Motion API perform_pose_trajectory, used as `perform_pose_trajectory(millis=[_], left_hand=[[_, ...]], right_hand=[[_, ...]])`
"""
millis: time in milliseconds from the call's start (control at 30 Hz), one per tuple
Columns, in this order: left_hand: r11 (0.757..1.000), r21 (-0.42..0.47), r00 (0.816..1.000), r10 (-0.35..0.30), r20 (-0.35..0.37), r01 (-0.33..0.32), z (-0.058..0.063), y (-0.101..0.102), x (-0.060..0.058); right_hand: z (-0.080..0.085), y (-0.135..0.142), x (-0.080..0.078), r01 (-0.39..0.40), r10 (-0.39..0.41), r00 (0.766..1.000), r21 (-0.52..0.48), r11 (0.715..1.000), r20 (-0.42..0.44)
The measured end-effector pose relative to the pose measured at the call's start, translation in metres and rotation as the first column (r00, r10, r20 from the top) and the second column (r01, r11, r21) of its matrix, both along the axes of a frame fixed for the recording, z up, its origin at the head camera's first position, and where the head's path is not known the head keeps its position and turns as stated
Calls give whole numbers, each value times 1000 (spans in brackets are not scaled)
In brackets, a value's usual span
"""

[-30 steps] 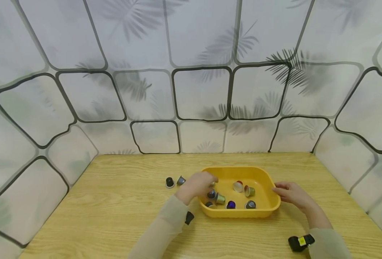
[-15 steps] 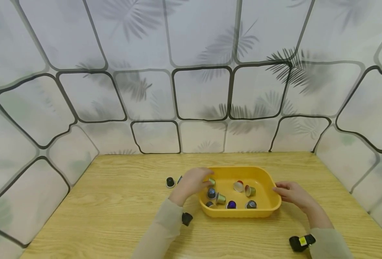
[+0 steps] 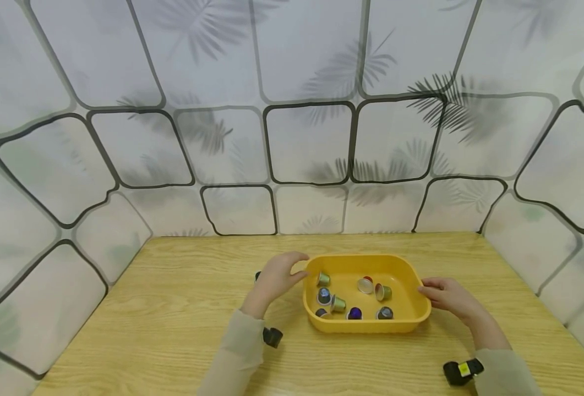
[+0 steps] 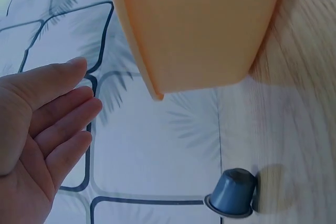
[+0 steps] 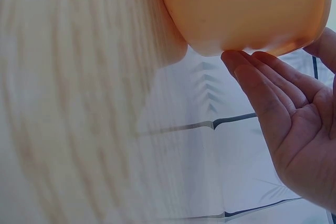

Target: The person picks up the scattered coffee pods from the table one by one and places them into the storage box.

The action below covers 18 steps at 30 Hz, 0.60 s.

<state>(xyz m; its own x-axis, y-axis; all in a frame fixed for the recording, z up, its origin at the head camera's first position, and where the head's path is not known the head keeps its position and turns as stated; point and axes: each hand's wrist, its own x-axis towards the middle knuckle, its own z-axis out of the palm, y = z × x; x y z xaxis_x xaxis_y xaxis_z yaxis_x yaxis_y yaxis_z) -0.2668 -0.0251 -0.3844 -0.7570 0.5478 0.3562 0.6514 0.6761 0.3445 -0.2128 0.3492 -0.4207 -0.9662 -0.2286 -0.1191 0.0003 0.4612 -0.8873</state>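
Observation:
A yellow plastic tray (image 3: 366, 326) sits on the table with several coffee capsules inside, among them a green capsule (image 3: 323, 279), a blue capsule (image 3: 323, 295) and a purple capsule (image 3: 355, 313). Just outside its left end is my left hand (image 3: 274, 279), empty, thumb and fingers spread apart; in the left wrist view the hand (image 4: 42, 124) is clear of the tray wall. My right hand (image 3: 447, 297) holds the tray's right end, fingers (image 5: 268, 85) along the outer wall and thumb at the rim. A blue-grey capsule (image 4: 232, 193) stands on the table near the left hand.
Behind the left hand a black capsule (image 3: 257, 275) shows only its edge. The wooden table (image 3: 173, 308) meets a patterned cloth wall (image 3: 306, 143) at the back and sides. Black camera mounts sit at both wrists.
My left hand has drawn back leftward out of the tray, leaving a green capsule in its back left corner. The right hand has kept its place on the tray.

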Motion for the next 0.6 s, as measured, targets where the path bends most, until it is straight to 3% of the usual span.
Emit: perform_pose_trajectory(millis=[267,600], left_hand=[[998,56,999,22,-24,-21,-2,-15,1],[987,136,996,79,43,-84,-9,-36,-2]], right_hand=[[-1,1,0,4,-4,1000,-2,1000,5],[1,0,1,8,-8,1000,-4,1000,8]])
